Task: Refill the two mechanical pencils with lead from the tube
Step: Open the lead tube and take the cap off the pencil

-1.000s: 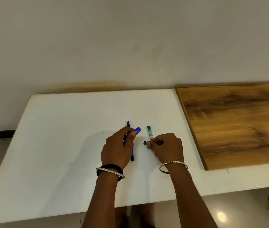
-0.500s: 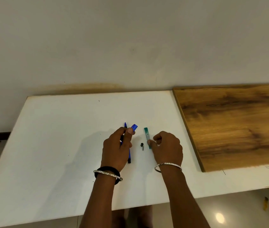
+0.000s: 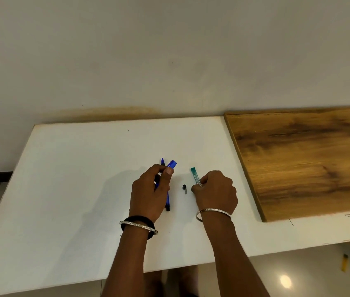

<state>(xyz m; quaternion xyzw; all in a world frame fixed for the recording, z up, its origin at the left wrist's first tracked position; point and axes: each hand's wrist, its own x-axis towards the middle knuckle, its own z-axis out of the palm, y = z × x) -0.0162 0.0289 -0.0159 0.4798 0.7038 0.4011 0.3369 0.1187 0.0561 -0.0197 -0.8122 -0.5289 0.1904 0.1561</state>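
Observation:
My left hand [image 3: 150, 191] is closed around a blue mechanical pencil [image 3: 172, 164], whose open blue end sticks out past my thumb. A second blue pencil [image 3: 162, 161] lies on the white table [image 3: 73, 179] under that hand; its tip shows beyond my fingers and its dark end [image 3: 167, 205] shows near my palm. My right hand [image 3: 216, 190] pinches the near end of the green lead tube [image 3: 195, 174], which lies on the table pointing away from me. Between my hands lies a small black cap with a grey stub [image 3: 184, 188].
A brown wooden board [image 3: 309, 159] covers the table's right part, close to my right hand. A plain wall [image 3: 169, 61] stands behind the table. On the floor at lower right lies a small yellow object [image 3: 344, 262].
My right hand let go of the small black cap, which now lies on the table, and shifted right onto the green tube. My left hand keeps its hold on the blue pencil.

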